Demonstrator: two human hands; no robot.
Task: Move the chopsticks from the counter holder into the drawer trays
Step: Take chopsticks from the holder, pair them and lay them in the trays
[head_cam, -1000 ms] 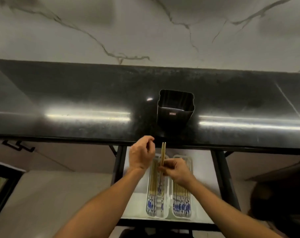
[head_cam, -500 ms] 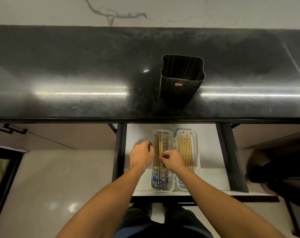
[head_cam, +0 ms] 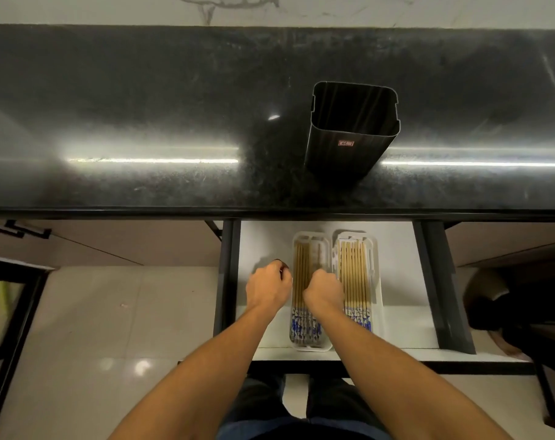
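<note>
The chopsticks (head_cam: pixel 353 274) lay in the drawer trays (head_cam: pixel 353 235): light, stiff, slippery, best pinched mid-shaft. The left hand (head_cam: pixel 269 289) and right hand (head_cam: pixel 323 290) were curled; around what, I couldn't tell.

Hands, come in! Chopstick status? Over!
Left hand curled beside left tray. Right hand curled over it, grip hidden. Chopsticks in it and right tray; holder looks empty. Nothing blocking.

Left hand (head_cam: pixel 268 289), right hand (head_cam: pixel 323 292), both curled

Bare drawer floor (head_cam: pixel 403 274) is left open right of the trays (head_cam: pixel 375 274). Its rear is overhung by the desk (head_cam: pixel 174 185) edge.
</note>
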